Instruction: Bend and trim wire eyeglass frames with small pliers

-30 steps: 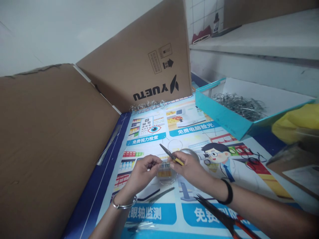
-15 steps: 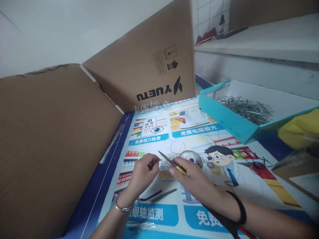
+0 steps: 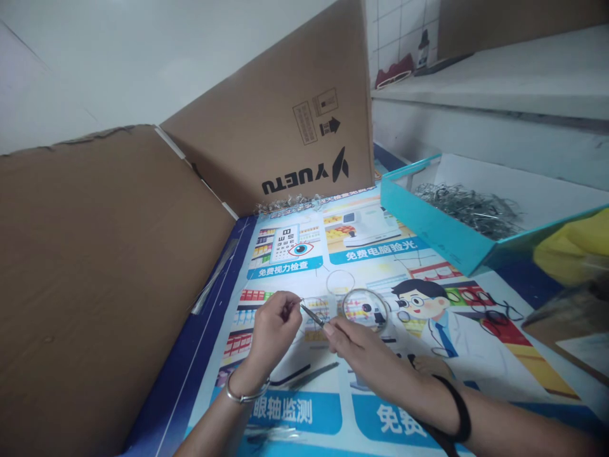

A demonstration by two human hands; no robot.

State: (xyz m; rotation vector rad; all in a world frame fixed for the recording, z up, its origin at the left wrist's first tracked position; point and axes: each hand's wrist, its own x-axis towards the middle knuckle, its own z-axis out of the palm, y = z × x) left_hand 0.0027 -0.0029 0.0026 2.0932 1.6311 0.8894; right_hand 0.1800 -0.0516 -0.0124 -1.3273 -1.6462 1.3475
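My left hand (image 3: 278, 320) is closed in a pinch, with a silver bangle at the wrist. What its fingertips hold is too small to make out. My right hand (image 3: 354, 346) grips a slim, pointed metal tool that looks like tweezers (image 3: 313, 315). Its tip meets the fingertips of my left hand. Just beyond my right hand lies a round ring-like coil (image 3: 343, 304) on the printed sheet, and a thinner loop (image 3: 340, 271) lies behind it. My right palm hides the tool's rear end.
A turquoise box (image 3: 428, 222) at the right holds a tangled heap of thin metal pieces (image 3: 469, 206). Cardboard panels (image 3: 266, 114) stand at the left and back, with small clear pieces along their foot. Dark thin loops (image 3: 497, 317) and yellow material (image 3: 573, 247) lie at the right.
My right hand has turned and the tool's tip has come down and left to my left fingertips. The tool's yellow part is now covered by my hand.
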